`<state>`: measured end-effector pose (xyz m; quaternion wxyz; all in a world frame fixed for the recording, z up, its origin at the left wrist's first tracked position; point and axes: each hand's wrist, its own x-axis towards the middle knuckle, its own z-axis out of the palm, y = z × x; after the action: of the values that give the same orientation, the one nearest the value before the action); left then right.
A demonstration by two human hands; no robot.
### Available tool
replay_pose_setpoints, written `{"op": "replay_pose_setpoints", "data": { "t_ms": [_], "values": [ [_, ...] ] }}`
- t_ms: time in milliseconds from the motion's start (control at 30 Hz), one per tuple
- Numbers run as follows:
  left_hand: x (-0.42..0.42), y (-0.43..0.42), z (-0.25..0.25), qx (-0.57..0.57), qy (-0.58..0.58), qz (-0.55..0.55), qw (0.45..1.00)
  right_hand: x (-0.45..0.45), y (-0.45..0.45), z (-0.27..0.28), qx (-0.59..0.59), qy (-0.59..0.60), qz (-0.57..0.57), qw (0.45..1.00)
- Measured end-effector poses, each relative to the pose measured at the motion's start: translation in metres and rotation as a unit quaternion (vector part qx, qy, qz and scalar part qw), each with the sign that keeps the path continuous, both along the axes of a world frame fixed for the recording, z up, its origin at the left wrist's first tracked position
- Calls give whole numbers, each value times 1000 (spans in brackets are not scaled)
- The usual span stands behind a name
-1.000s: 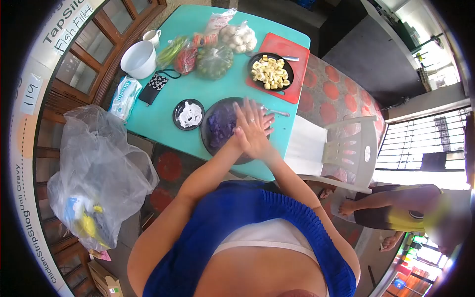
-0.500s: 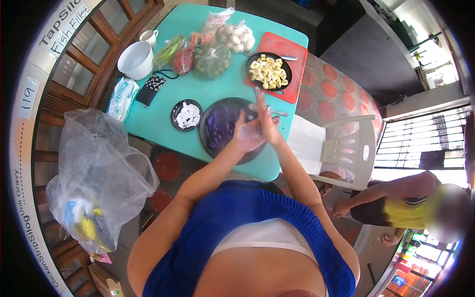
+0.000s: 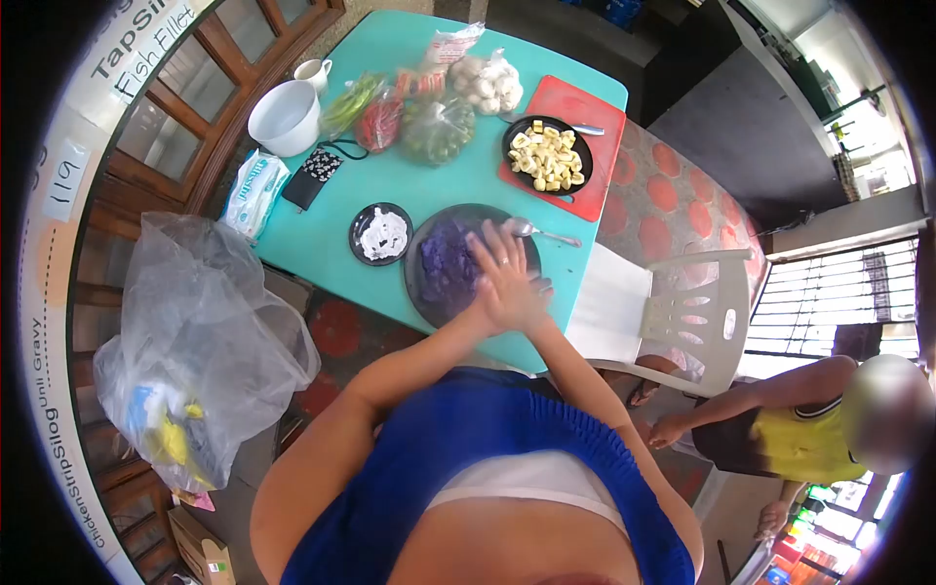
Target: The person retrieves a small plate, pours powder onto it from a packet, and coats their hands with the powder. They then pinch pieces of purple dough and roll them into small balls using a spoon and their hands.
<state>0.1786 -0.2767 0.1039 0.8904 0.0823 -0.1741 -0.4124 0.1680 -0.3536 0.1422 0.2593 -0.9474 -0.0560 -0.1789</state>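
Note:
My right hand (image 3: pixel 503 279) lies across my left hand (image 3: pixel 540 286), palm against palm, above the right part of a dark round plate (image 3: pixel 487 215). The right fingers are stretched and spread, with a ring on one. Only some fingertips of the left hand show past the right one, stretched out and blurred; its palm is hidden. Neither hand holds an object. Mashed purple food (image 3: pixel 448 257) lies on the plate. To its left is a small black plate (image 3: pixel 361 253) with a white substance (image 3: pixel 383 235). A spoon (image 3: pixel 548 234) rests at the plate's upper right.
Cut yellow-white pieces (image 3: pixel 547 156) fill a black dish on a red board (image 3: pixel 604 141). Bagged vegetables (image 3: pixel 437 127), a white bowl (image 3: pixel 284 118), a mug (image 3: pixel 313 73), wipes (image 3: pixel 255 195) and a pouch (image 3: pixel 314 175) stand left. A chair (image 3: pixel 697 322) and another person (image 3: pixel 804 439) are right.
My hands have rubbed over each other: steeply upright and crossed half a second ago, they now lie flatter, right over left. The view has shifted slightly. The other person at the right has moved.

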Motion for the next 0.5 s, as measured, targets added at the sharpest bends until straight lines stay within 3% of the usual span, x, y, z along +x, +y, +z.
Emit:
{"op": "replay_pose_setpoints", "data": {
  "t_ms": [33,67,100,167,300,500],
  "values": [
    [-3,1,14,15,75,59,995,0,1,-1,-1,3,2,1000],
    [4,11,11,98,148,-69,982,0,-10,-11,35,11,-42,998],
    [15,19,1,100,147,-71,982,2,-24,-22,80,-17,-52,995],
    [35,29,-28,167,257,-194,932,-14,-45,-11,104,-4,-98,990],
    [81,27,-52,341,196,-69,917,-56,-72,-9,135,17,-156,978],
    [130,-14,-71,439,108,8,892,-85,-71,-19,175,65,-202,961]
  ]
}}
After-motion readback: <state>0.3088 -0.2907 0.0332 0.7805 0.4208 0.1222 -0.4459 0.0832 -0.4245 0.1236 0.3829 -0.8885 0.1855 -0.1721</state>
